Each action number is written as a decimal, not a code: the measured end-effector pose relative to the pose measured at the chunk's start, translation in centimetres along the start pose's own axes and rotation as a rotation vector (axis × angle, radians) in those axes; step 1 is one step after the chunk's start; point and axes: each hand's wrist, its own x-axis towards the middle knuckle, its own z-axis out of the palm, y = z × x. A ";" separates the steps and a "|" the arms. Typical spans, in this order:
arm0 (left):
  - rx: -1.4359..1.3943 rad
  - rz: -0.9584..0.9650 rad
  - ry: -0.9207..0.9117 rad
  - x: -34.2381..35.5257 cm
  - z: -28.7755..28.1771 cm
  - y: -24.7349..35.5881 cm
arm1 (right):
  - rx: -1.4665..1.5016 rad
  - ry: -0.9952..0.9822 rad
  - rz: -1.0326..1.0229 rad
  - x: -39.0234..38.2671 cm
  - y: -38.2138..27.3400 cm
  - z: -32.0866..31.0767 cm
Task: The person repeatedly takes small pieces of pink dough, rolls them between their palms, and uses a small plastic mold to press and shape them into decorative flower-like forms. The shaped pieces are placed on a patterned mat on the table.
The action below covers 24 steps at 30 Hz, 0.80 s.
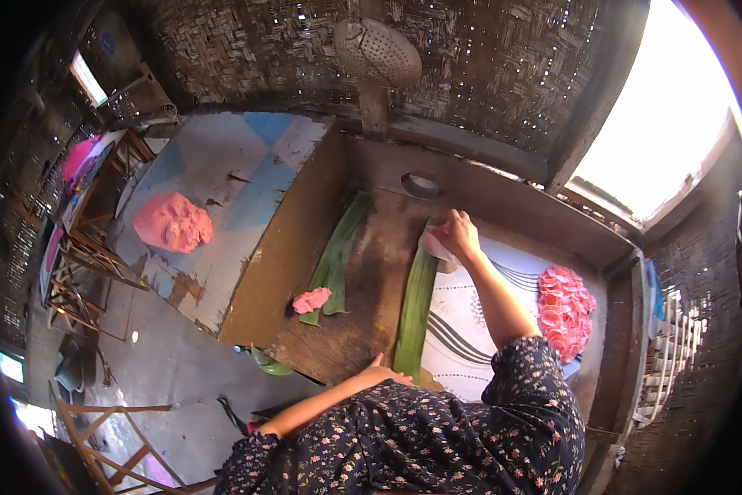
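My right hand (460,234) pinches a thin, pale pink piece (433,245) over the far end of a long green leaf strip (416,309). The strip lies lengthwise on the brown wooden worktop (371,297). At its near end rests my left hand (385,374), fingers stretched out by the worktop's front edge, holding nothing. A small lump of pink dough (311,301) sits to the left, against another folded green leaf (342,256). Right of my right forearm is a heap of thin pink rounds (565,313) on a white patterned sheet (461,309).
A bigger pink dough mass (173,223) lies on the worn blue-and-white board (239,165) at left. A roll of tape (422,185) stands at the worktop's back. Raised wooden sides border the worktop. A perforated pan-like object (377,54) hangs on the woven wall.
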 end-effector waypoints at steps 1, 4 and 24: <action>-0.139 -0.044 0.039 0.1 -1.1 -0.3 | 0.081 0.011 -0.033 -1.2 -0.2 -1.4; -0.920 -0.137 0.564 0.3 -4.8 -0.4 | 0.297 -0.088 -0.041 -5.5 -0.6 -5.1; -2.354 0.188 0.566 -1.2 -13.1 3.9 | 0.617 0.459 0.164 -21.6 -2.8 -6.9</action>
